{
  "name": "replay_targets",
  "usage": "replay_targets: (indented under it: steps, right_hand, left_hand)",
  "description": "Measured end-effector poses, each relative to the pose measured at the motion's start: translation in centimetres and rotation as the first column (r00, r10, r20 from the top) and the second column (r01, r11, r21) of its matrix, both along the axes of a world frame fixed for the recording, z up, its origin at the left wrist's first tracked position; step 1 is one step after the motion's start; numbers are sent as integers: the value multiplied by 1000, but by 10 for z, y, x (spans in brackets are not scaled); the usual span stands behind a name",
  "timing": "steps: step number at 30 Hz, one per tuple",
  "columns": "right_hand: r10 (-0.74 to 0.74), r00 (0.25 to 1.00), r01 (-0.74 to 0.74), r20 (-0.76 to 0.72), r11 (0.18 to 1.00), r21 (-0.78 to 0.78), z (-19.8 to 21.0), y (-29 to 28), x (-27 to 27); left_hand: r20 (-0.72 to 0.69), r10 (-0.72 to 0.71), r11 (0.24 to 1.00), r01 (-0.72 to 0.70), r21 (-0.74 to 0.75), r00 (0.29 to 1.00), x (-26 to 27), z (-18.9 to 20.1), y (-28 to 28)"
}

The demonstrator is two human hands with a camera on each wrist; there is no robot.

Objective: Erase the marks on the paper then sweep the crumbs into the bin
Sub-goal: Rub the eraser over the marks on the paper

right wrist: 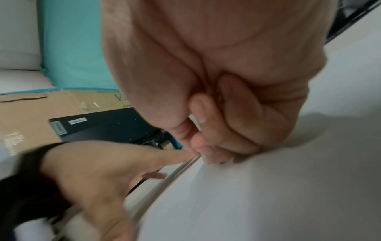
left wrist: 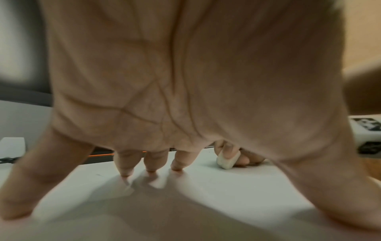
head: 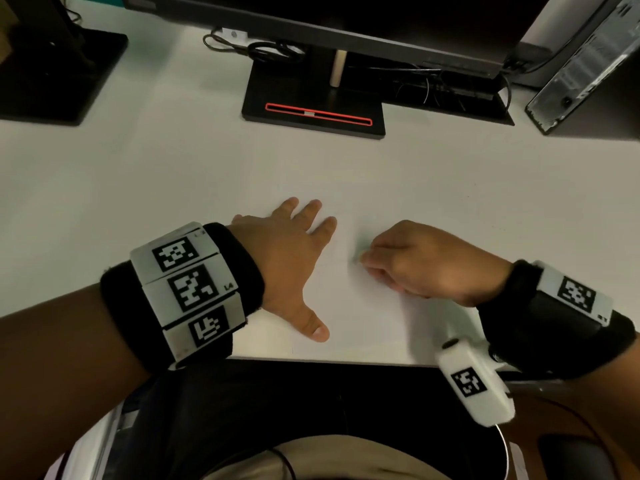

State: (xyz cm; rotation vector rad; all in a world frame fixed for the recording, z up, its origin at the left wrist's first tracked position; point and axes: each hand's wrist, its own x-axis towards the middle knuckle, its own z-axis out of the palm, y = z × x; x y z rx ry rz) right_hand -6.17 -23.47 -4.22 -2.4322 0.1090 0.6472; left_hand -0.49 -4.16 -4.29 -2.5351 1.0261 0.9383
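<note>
The left hand (head: 291, 258) lies flat with fingers spread on the paper (head: 346, 327), likely pinning it to the white surface (head: 173, 174) against rubbing. Just beside it, the right hand (head: 426, 265) pinches a white eraser (left wrist: 227, 160) onto the sheet; no bin is visible.

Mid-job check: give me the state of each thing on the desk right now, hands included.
left hand: fingers spread, pressed flat on the paper.
right hand: curled, pinching the eraser.
eraser: white, tilted, lower end touching the paper.
paper: lying flat at the desk's near edge; marks too faint to judge.
monitor: screen dark.
</note>
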Motion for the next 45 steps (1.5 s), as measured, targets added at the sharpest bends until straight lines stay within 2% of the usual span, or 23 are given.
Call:
replay_targets:
  steps: [3, 5, 8, 11, 13, 16, 20, 22, 24, 27, 31, 35, 39, 42, 45]
  right_hand:
    - [104, 994, -105, -47, 994, -21, -3, 14, -10]
    - [52, 997, -51, -59, 998, 31, -4, 9, -8]
    - [-42, 999, 42, 0, 999, 14, -1, 4, 0]
    - [53, 998, -53, -19, 999, 3, -6, 17, -7]
    - [15, 998, -11, -53, 997, 71, -5, 15, -6]
    - [-54, 998, 54, -18, 997, 53, -3, 11, 2]
    - [42, 998, -39, -51, 997, 59, -7, 25, -4]
    - [-13, 999, 17, -46, 995, 98, -5, 20, 2]
    - [-40, 999, 41, -3, 997, 66, -2, 21, 6]
    - [32, 999, -30, -41, 998, 57, -5, 35, 1]
    - [-31, 1000, 31, -3, 997, 68, -4, 30, 12]
    - [55, 998, -53, -24, 997, 58, -4, 42, 9]
    - [23, 1000, -24, 17, 998, 51, -3, 38, 15]
    - [77, 997, -77, -9, 996, 41, -5, 43, 11]
    - [14, 1000, -14, -9, 998, 61, -5, 32, 14]
  left_hand:
    - [7, 0, 1000, 0, 0, 1000, -1, 0, 0]
    - [15, -3, 1000, 3, 0, 1000, 0, -1, 0]
    - [22, -6, 1000, 6, 3, 1000, 0, -1, 0]
    - [26, -10, 1000, 10, 3, 1000, -1, -1, 1]
    - [27, -9, 1000, 9, 3, 1000, 0, -1, 0]
    - [28, -9, 1000, 9, 15, 1000, -1, 0, 0]
    - [30, -8, 1000, 8, 8, 1000, 0, -1, 0]
    - [26, -8, 1000, 8, 13, 1000, 0, -1, 0]
    - [24, -8, 1000, 7, 22, 1000, 0, -1, 0]
    - [30, -17, 1000, 16, 19, 999, -1, 0, 0]
    - [46, -20, 1000, 19, 22, 999, -1, 0, 0]
    - [65, -29, 999, 26, 45, 997, -3, 3, -1]
    - [72, -22, 999, 19, 45, 997, -4, 5, -1]
    - [61, -22, 999, 19, 47, 998, -4, 6, -1]
    - [70, -21, 999, 18, 45, 997, -4, 5, 0]
